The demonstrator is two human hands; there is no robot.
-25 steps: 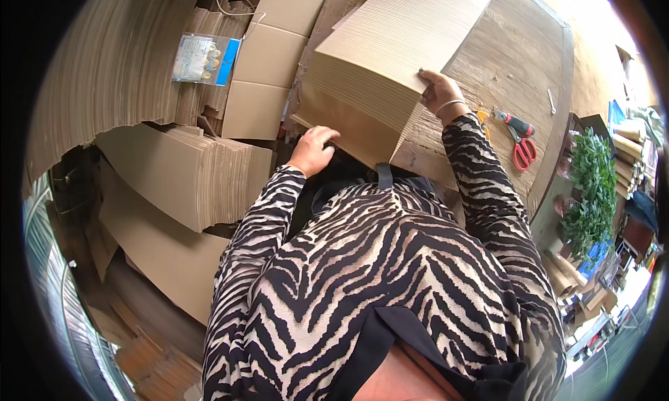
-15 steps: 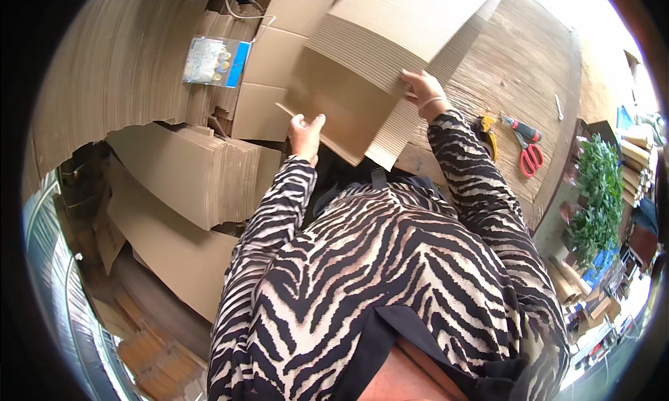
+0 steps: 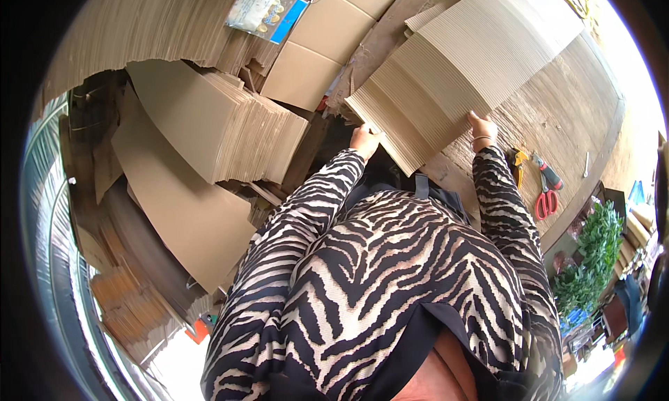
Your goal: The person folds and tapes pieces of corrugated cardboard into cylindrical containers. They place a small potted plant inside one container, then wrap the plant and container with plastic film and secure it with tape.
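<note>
A creased, ribbed sheet of corrugated cardboard (image 3: 446, 80) slants across the wooden table in front of me. At its near left corner my left hand (image 3: 364, 142) is closed on the edge, with part of the fingers out of sight. My right hand (image 3: 483, 131) pinches the sheet's right edge, thumb on top and the other fingers mostly hidden. To the right of that hand lie a yellow-handled tool (image 3: 518, 165), a cutter with a dark and red grip (image 3: 548, 172) and red-handled scissors (image 3: 546, 204).
On the left stand a tall stack of cardboard (image 3: 160, 25) and a lower stack (image 3: 258, 136). A clear packet with a blue strip (image 3: 266, 12) rests on the tall stack. Flat brown cardboard (image 3: 303, 73) lies beside it. Green foliage (image 3: 589, 255) is beyond the table's right edge (image 3: 592, 185).
The cardboard sheet, raised and bent before, now lies flatter on the table with its ribbed face up. My left hand has moved right and is on its near corner. The view has shifted.
</note>
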